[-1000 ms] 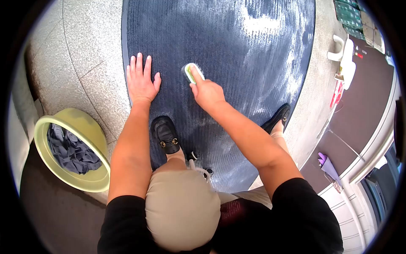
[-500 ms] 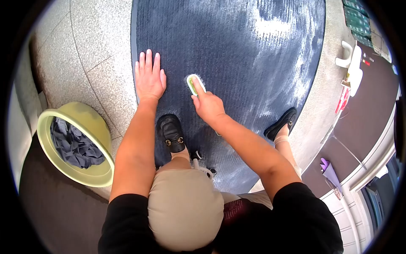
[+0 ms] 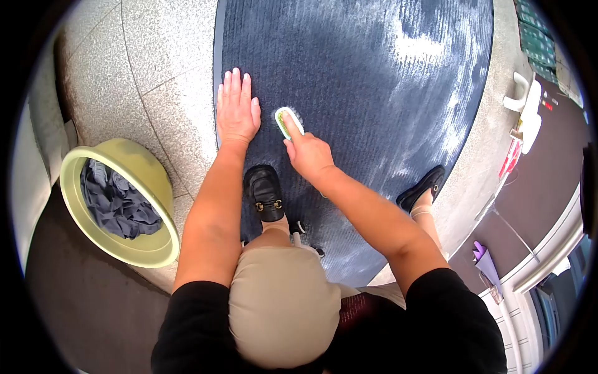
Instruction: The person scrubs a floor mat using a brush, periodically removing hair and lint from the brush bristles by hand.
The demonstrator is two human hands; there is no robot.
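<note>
A dark blue-grey ribbed mat point(image 3: 349, 81) lies on the floor, with whitish streaks and bright wet patches. My left hand point(image 3: 238, 115) rests flat on it near its left edge, fingers stretched out and holding nothing. In my right hand point(image 3: 310, 156) is a small oval scrub brush point(image 3: 281, 116), white-rimmed with a green top. The index finger lies along its top, and the bristles are against the mat, to the right of my left hand. My other right-hand fingers are partly hidden underneath.
A yellow-green basin point(image 3: 71, 193) holding dark cloth point(image 3: 121, 206) stands tilted-looking at left on the tiled floor point(image 3: 168, 43). My black shoes point(image 3: 265, 190) are on the mat. White-handled items point(image 3: 529, 115) and a purple object point(image 3: 488, 265) are at right.
The view has shifted, so most things appear farther right. The brush in my right hand has moved slightly left across the mat, nearer my left hand, which stays flat.
</note>
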